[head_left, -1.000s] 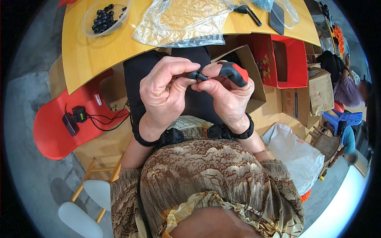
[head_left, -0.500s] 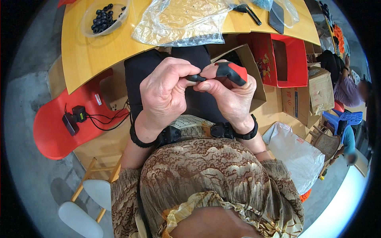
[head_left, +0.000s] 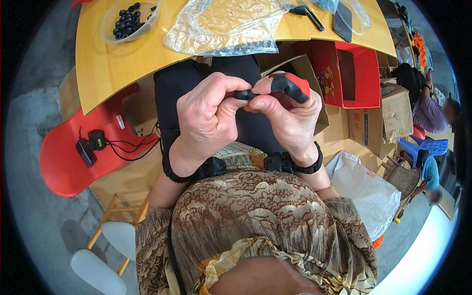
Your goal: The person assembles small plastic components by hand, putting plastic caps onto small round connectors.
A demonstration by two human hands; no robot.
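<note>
Above my lap, my left hand (head_left: pixel 204 118) is closed in a pinch on a small black rounded piece (head_left: pixel 241 95). My right hand (head_left: pixel 295 118) pinches the other end of that piece between thumb and index finger. A black-and-red cover (head_left: pixel 291 87) wraps the right index finger. Fingertips hide part of the piece, and its exact kind is unclear. Ahead on the wooden table, a clear plastic bowl (head_left: pixel 106 32) contains several small black pieces (head_left: pixel 129 20). Near the table edge lies a crumpled clear plastic bag (head_left: pixel 221 29).
A black-handled tool (head_left: pixel 313 19) and a dark phone-like slab (head_left: pixel 342 23) rest on the table's right. Below stand a red box (head_left: pixel 361 73) and cardboard cartons (head_left: pixel 397 110). A red chair (head_left: pixel 64 157) with cables is at left. Other people sit far right.
Both hands have shifted slightly to the right, still pinching the black piece between them. The bowl and bag have stayed in place on the table.
</note>
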